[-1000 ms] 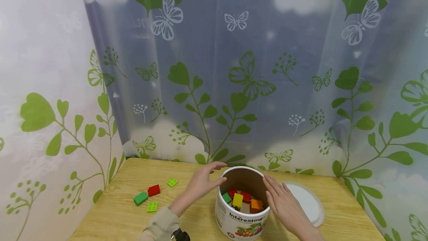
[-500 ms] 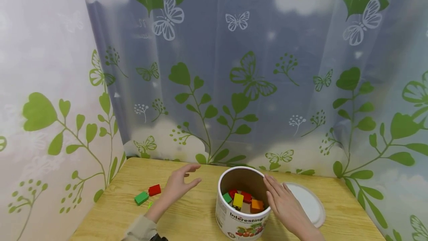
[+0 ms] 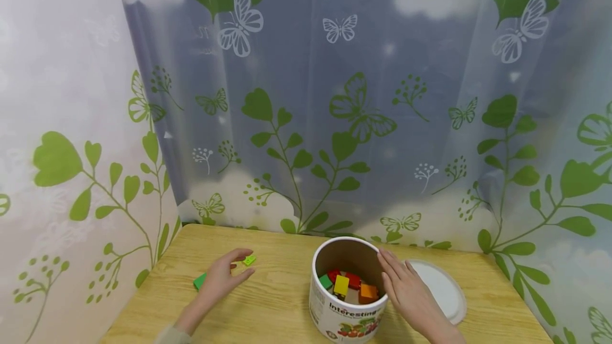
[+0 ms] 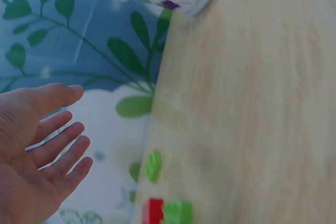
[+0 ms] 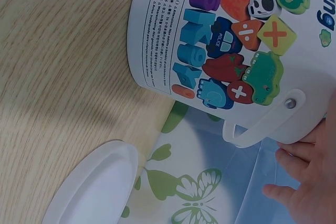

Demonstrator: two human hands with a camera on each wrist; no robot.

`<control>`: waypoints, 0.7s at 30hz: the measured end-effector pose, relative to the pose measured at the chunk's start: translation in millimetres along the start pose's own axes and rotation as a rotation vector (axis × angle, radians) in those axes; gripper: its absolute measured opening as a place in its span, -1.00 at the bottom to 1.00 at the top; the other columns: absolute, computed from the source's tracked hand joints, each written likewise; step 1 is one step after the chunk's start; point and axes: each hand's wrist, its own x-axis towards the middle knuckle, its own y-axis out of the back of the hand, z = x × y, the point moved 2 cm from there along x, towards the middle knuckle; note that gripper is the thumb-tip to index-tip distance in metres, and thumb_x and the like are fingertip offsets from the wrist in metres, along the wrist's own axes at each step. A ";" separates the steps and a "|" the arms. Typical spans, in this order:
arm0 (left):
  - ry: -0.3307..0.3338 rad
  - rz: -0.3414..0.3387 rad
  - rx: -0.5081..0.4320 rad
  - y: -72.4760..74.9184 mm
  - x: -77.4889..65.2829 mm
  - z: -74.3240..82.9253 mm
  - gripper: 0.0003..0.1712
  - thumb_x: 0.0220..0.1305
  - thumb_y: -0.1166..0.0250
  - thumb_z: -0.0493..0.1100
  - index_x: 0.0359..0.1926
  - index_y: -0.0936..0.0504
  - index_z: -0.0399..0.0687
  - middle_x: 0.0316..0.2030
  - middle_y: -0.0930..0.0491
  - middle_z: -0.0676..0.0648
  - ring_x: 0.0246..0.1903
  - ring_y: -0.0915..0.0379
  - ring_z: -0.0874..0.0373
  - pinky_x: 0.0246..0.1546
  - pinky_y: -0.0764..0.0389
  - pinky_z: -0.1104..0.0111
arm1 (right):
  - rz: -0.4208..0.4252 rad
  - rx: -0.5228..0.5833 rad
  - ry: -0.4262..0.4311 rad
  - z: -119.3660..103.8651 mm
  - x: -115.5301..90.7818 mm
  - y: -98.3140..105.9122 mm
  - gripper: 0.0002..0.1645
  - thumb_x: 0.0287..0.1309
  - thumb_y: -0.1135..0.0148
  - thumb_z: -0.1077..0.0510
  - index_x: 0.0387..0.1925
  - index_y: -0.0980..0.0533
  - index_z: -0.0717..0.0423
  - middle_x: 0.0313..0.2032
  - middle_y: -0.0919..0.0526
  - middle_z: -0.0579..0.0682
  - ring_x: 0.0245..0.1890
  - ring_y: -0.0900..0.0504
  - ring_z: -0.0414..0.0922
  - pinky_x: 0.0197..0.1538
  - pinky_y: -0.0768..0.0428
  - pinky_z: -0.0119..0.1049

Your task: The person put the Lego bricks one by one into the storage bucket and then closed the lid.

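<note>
- While I watched from my station, the left grip (image 3: 222, 277) hung released, thumb and fingers apart, near the loose bricks on the left of the table (image 3: 272, 301).
- The right grip (image 3: 406, 291) was released too; I saw its straight fingers resting against the right side of the rim of the white bucket (image 3: 325, 309).
- Just past the left fingertips, in my head view, lay a lime brick (image 3: 249, 259), while a green brick (image 3: 198, 282) showed partly behind that grip.
- The left wrist view gave me a red brick (image 4: 153, 211) beside the green one.
- The bucket stood upright on the table, and inside I could see a yellow brick (image 3: 341, 284), an orange brick (image 3: 368, 293) and red pieces (image 3: 354, 281).
- My right wrist view showed its white handle (image 5: 268, 127) and printed toy pictures.
- The lid (image 3: 442, 288) lay flat beyond the right grip.
- Behind the table hung a curtain (image 3: 296, 68) patterned with leaves and butterflies.
</note>
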 end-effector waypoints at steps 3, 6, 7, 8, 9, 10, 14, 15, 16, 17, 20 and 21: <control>0.043 -0.012 -0.032 6.6 -8.8 -9.2 -0.52 0.20 -0.48 -0.25 0.14 -0.63 -0.23 0.09 -0.66 -0.20 0.08 -0.57 -0.19 0.05 -0.64 -0.03 | -0.008 0.004 -0.003 -0.1 0.6 0.6 -0.45 0.47 -0.08 0.14 0.41 -0.39 0.20 0.43 -0.38 0.12 0.41 -0.37 0.09 0.40 -0.32 0.22; 0.080 -0.020 -0.031 11.8 -16.4 -17.7 -0.52 0.18 -0.49 -0.27 0.13 -0.63 -0.26 0.08 -0.65 -0.24 0.08 -0.58 -0.21 0.08 -0.63 -0.02 | -0.015 0.006 -0.004 -0.3 0.6 1.7 -0.45 0.48 -0.06 0.14 0.42 -0.38 0.20 0.44 -0.37 0.13 0.41 -0.37 0.09 0.40 -0.31 0.22; 0.087 -0.023 -0.018 13.1 -18.5 -20.4 -0.52 0.18 -0.50 -0.27 0.13 -0.64 -0.26 0.08 -0.65 -0.24 0.07 -0.58 -0.21 0.07 -0.63 -0.02 | -0.015 0.009 -0.006 -0.4 0.7 1.7 -0.45 0.48 -0.06 0.14 0.42 -0.38 0.20 0.44 -0.37 0.13 0.42 -0.37 0.09 0.40 -0.31 0.22; 0.090 -0.025 -0.003 14.2 -20.2 -22.8 -0.52 0.16 -0.50 -0.28 0.11 -0.64 -0.27 0.07 -0.66 -0.25 0.06 -0.59 -0.21 0.07 -0.63 -0.02 | -0.015 0.011 -0.006 -0.5 0.6 2.1 -0.45 0.49 -0.06 0.13 0.42 -0.38 0.20 0.44 -0.37 0.13 0.42 -0.37 0.09 0.40 -0.31 0.22; 0.092 -0.027 0.015 15.1 -21.6 -25.5 -0.53 0.15 -0.51 -0.28 0.10 -0.65 -0.27 0.05 -0.67 -0.26 0.05 -0.60 -0.22 0.05 -0.64 -0.03 | -0.015 0.010 -0.005 -0.5 0.4 2.0 -0.45 0.48 -0.06 0.14 0.42 -0.38 0.20 0.44 -0.37 0.13 0.41 -0.37 0.10 0.40 -0.31 0.22; 0.096 -0.032 0.030 15.7 -22.9 -28.0 -0.54 0.15 -0.51 -0.29 0.09 -0.65 -0.28 0.04 -0.67 -0.26 0.03 -0.61 -0.22 0.03 -0.64 -0.04 | -0.015 0.011 -0.005 -0.6 0.4 2.0 -0.45 0.48 -0.06 0.14 0.42 -0.38 0.20 0.44 -0.37 0.13 0.41 -0.37 0.10 0.40 -0.32 0.22; 0.108 -0.053 0.089 18.3 -27.1 -36.1 -0.56 0.10 -0.53 -0.30 0.03 -0.68 -0.28 -0.02 -0.70 -0.23 -0.02 -0.63 -0.21 -0.05 -0.67 -0.02 | -0.019 0.010 -0.009 -0.1 0.8 0.1 -0.45 0.49 -0.07 0.13 0.42 -0.38 0.19 0.44 -0.37 0.12 0.41 -0.38 0.10 0.40 -0.32 0.22; 0.113 -0.057 0.104 18.7 -28.1 -38.2 -0.57 0.08 -0.54 -0.30 0.01 -0.69 -0.27 -0.04 -0.71 -0.22 -0.04 -0.63 -0.20 -0.07 -0.68 -0.01 | -0.020 0.007 -0.011 0.1 0.8 -0.4 -0.45 0.49 -0.06 0.13 0.42 -0.38 0.18 0.44 -0.37 0.11 0.41 -0.38 0.09 0.39 -0.33 0.21; 0.120 -0.061 0.122 18.9 -28.9 -40.3 -0.57 0.07 -0.55 -0.29 0.00 -0.70 -0.26 -0.05 -0.72 -0.20 -0.05 -0.64 -0.18 -0.08 -0.68 0.01 | -0.021 0.008 -0.015 0.2 0.8 -0.7 -0.45 0.49 -0.06 0.12 0.42 -0.38 0.18 0.44 -0.37 0.11 0.41 -0.38 0.08 0.40 -0.32 0.21; 0.126 -0.065 0.134 19.3 -29.6 -42.2 -0.56 0.05 -0.56 -0.29 -0.01 -0.70 -0.26 -0.07 -0.72 -0.19 -0.07 -0.64 -0.16 -0.10 -0.69 0.03 | -0.022 0.009 -0.020 0.4 0.8 -1.2 -0.45 0.49 -0.06 0.12 0.42 -0.38 0.17 0.44 -0.37 0.10 0.42 -0.37 0.07 0.41 -0.32 0.20; 0.151 -0.071 0.161 19.2 -31.6 -48.3 -0.55 -0.01 -0.60 -0.28 -0.04 -0.71 -0.22 -0.10 -0.73 -0.15 -0.13 -0.65 -0.09 -0.13 -0.69 0.07 | -0.022 0.008 -0.027 0.7 0.2 -1.2 -0.46 0.51 -0.04 0.09 0.42 -0.39 0.16 0.44 -0.37 0.09 0.42 -0.37 0.06 0.41 -0.32 0.19; 0.155 -0.077 0.165 19.1 -32.2 -50.1 -0.54 -0.03 -0.61 -0.29 -0.05 -0.71 -0.22 -0.13 -0.73 -0.14 -0.15 -0.65 -0.07 -0.14 -0.69 0.07 | -0.020 0.009 -0.028 0.4 0.1 -1.1 -0.46 0.51 -0.04 0.09 0.42 -0.39 0.16 0.44 -0.37 0.09 0.42 -0.37 0.06 0.41 -0.31 0.19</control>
